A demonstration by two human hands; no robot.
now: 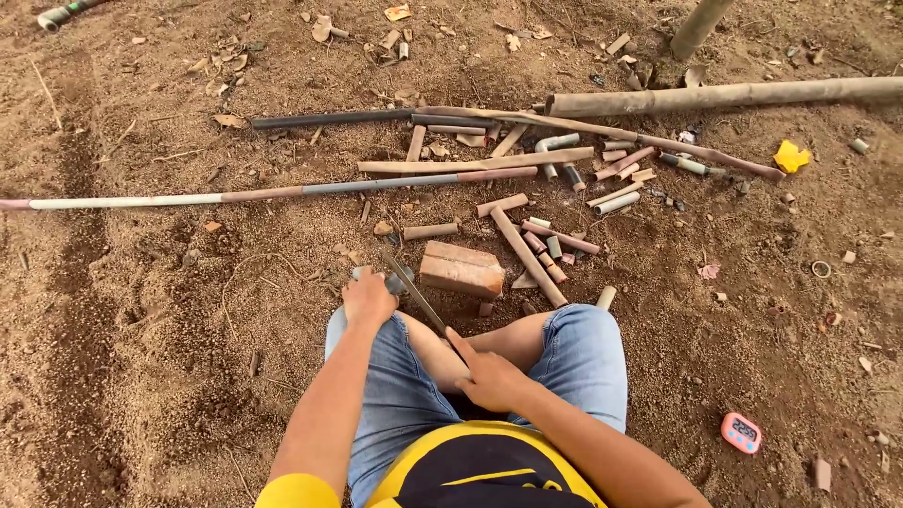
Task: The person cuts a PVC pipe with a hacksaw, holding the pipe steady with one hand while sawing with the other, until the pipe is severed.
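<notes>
Bare dirt ground (141, 376), reddish and crumbly. One thick bamboo pole (734, 94) lies top right; one long thin pipe (235, 195), white and rust, runs across. A scatter of short cut pipe pieces (555, 240), too many to count, sits beyond one red brick (461, 270), blocky and rough. Person sits, knees in jeans. Left hand (367, 298) closed over a grey pipe stub (395, 280) beside the brick. Right hand (489, 376) wrapped on one saw (414, 292), blade slanting to the stub. One pink timer (741, 433) lower right.

Pink timer (741, 433) and, perhaps, yellow scrap (790, 156) on soil.
</notes>
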